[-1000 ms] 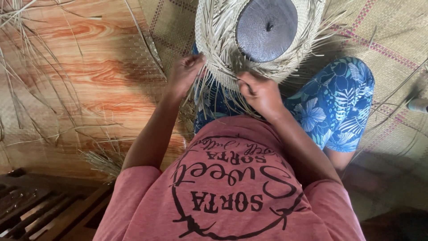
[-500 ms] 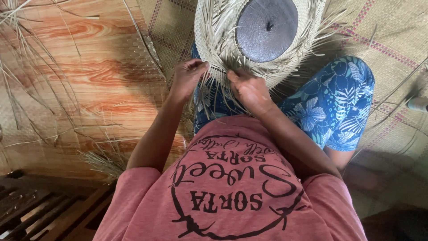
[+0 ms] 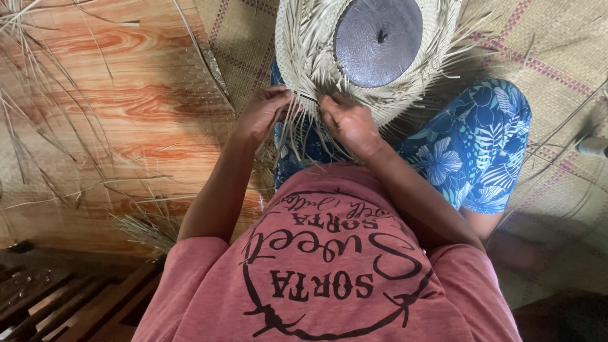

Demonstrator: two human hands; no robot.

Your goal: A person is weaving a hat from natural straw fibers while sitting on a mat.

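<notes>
A half-woven straw hat rests on my lap over a dark round block, with loose pale strips sticking out all around its brim. My left hand pinches strips at the near edge of the brim. My right hand grips strips right beside it, fingers closed on the weave. The two hands are almost touching. My legs in blue flowered trousers lie under the hat.
Loose dry straw strips lie scattered on the orange wood-patterned floor at left, with a small bundle near my left elbow. A woven mat covers the floor at right. Dark wooden slats sit at bottom left.
Both hands have shifted slightly toward each other along the brim edge, working the strips. The hat stays in place on my lap.
</notes>
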